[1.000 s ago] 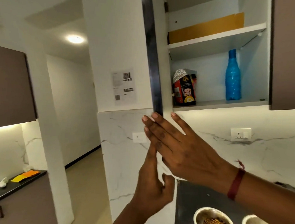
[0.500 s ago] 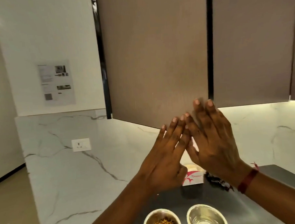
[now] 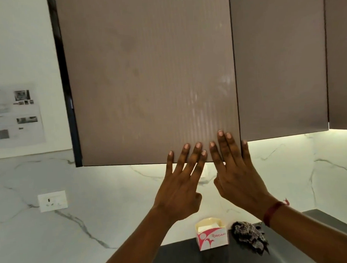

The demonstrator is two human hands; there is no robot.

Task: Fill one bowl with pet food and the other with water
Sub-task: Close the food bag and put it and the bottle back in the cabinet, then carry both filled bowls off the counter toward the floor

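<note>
Fingers (image 3: 184,158) straight, your left hand (image 3: 179,192) and right hand (image 3: 238,180) press flat on the lower edge of the brown cabinet door (image 3: 150,78), gripping nothing. Tissue box (image 3: 212,237) and checked cloth (image 3: 249,237) sit on the dark counter (image 3: 180,256); the bowls are out of view.

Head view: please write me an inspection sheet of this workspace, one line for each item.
Surface: dark counter, only its back part is in view.
Job's things: nothing seen; no bowl, food or water shows in this view.
Clutter: white and pink tissue box and crumpled checked cloth, side by side on the counter.
Grips: left hand and right hand both lay straight fingers on the lower part of the brown cabinet door; neither holds anything.
Cables: nothing seen.
Surroundings: marble wall with a white socket; printed paper on the white wall at the left; light glows under the cabinets.
</note>
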